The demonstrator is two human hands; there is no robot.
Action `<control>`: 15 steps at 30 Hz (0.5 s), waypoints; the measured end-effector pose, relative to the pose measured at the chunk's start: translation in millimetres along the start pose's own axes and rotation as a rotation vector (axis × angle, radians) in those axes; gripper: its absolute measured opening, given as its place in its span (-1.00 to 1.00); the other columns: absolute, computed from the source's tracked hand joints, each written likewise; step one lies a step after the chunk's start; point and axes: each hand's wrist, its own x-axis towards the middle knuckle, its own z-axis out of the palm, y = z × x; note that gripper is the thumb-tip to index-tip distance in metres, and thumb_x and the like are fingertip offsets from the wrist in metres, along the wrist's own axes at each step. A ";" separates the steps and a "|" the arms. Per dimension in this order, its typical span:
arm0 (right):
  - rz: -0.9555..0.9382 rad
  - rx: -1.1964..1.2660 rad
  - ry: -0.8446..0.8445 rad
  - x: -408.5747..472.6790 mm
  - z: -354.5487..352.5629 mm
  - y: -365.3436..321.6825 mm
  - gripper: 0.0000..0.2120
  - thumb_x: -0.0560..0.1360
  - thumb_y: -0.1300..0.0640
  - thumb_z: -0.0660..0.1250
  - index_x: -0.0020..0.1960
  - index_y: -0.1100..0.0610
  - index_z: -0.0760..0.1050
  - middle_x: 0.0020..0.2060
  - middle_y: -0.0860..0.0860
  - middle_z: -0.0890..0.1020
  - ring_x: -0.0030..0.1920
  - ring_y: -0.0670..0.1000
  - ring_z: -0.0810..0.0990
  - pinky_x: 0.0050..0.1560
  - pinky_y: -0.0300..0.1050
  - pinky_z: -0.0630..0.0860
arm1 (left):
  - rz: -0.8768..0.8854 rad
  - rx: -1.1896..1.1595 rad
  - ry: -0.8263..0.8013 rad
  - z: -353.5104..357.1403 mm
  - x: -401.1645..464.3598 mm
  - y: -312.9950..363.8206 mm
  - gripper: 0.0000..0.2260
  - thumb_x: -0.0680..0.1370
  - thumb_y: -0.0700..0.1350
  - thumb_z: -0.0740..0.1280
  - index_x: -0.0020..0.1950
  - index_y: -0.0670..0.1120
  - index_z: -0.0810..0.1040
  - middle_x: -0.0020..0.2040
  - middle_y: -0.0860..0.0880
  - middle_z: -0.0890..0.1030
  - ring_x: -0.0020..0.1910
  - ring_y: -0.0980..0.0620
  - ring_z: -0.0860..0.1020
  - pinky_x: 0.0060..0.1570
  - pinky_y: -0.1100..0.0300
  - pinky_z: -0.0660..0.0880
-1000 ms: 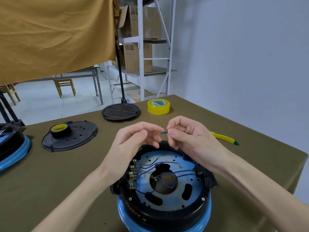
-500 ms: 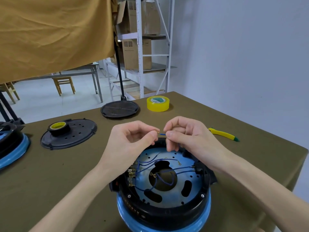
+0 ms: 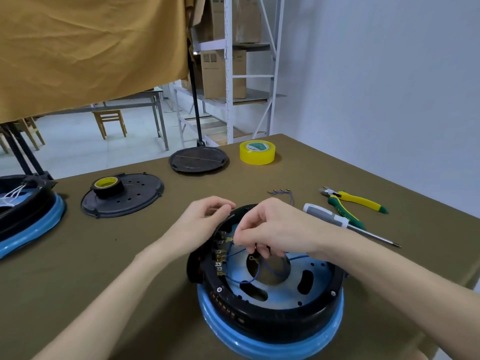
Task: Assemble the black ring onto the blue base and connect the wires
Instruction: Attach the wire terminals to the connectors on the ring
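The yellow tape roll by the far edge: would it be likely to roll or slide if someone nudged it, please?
The yellow tape roll lies flat on the cloth-covered table, so it would probably slide, not roll. Its hollow core suggests it is light.

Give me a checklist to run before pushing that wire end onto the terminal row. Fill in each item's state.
1. Black ring seated on the blue base: ok, it sits level all round where visible.
2. Right hand pinching a blue wire beside the terminals: ok.
3. Wire end lined up with a free terminal: cannot tell, fingertips hide it.
4. Left hand steadying the ring's far rim: ok, it rests there.
5. Loose wires clear of the centre opening: not ok, loops hang across it.
6. Screwdriver and pliers on the table: ok, to the right.
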 end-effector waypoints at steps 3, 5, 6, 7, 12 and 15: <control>0.137 -0.071 -0.025 7.7 7.9 -6.4 -0.79 0.53 0.15 0.42 -0.03 0.31 0.67 -0.44 -0.01 0.58 -0.54 -0.08 0.37 -0.53 -0.27 0.25 | -0.073 -0.097 -0.026 10.5 0.6 -10.3 -0.78 0.72 -0.11 0.26 0.27 -0.07 0.64 0.16 0.01 0.70 0.19 0.05 0.64 0.21 0.19 0.52; 0.207 -0.103 -0.055 9.0 11.7 -7.8 -0.76 0.51 0.15 0.43 0.00 0.34 0.66 -0.46 -0.01 0.56 -0.55 -0.06 0.32 -0.51 -0.27 0.23 | -0.097 -0.132 -0.021 12.0 1.6 -12.4 -0.79 0.72 -0.10 0.25 0.27 -0.06 0.64 0.16 0.02 0.70 0.20 0.03 0.64 0.24 0.15 0.51; 0.227 -0.110 -0.068 9.3 13.4 -7.7 -0.75 0.51 0.14 0.44 0.00 0.35 0.66 -0.47 -0.01 0.55 -0.54 -0.04 0.31 -0.49 -0.26 0.24 | -0.098 -0.137 -0.019 12.0 1.8 -13.1 -0.78 0.72 -0.10 0.25 0.28 -0.07 0.64 0.16 0.02 0.70 0.20 0.04 0.64 0.24 0.15 0.51; 0.236 -0.121 -0.078 9.8 14.6 -7.9 -0.75 0.50 0.14 0.45 -0.03 0.36 0.65 -0.47 -0.01 0.54 -0.52 -0.03 0.30 -0.45 -0.22 0.26 | -0.096 -0.138 -0.018 11.9 1.9 -13.2 -0.78 0.72 -0.10 0.25 0.29 -0.07 0.63 0.16 0.02 0.70 0.20 0.05 0.64 0.23 0.18 0.51; 0.271 -0.171 -0.113 9.8 15.8 -12.4 -0.78 0.44 0.07 0.52 -0.15 0.25 0.66 -0.48 -0.01 0.43 -0.46 0.00 0.27 -0.44 -0.21 0.24 | -0.083 -0.128 -0.020 12.1 -1.1 -10.3 -0.76 0.73 -0.09 0.23 0.32 -0.08 0.61 0.19 0.01 0.69 0.18 0.09 0.63 0.16 0.28 0.52; 0.289 -0.159 -0.094 8.7 18.3 -11.6 -0.73 0.43 0.06 0.53 -0.13 0.29 0.64 -0.43 0.04 0.44 -0.39 0.06 0.29 -0.41 -0.18 0.26 | -0.089 -0.118 -0.014 12.0 -2.4 -8.3 -0.75 0.73 -0.10 0.22 0.34 -0.09 0.61 0.21 -0.01 0.68 0.23 0.04 0.61 0.29 0.13 0.49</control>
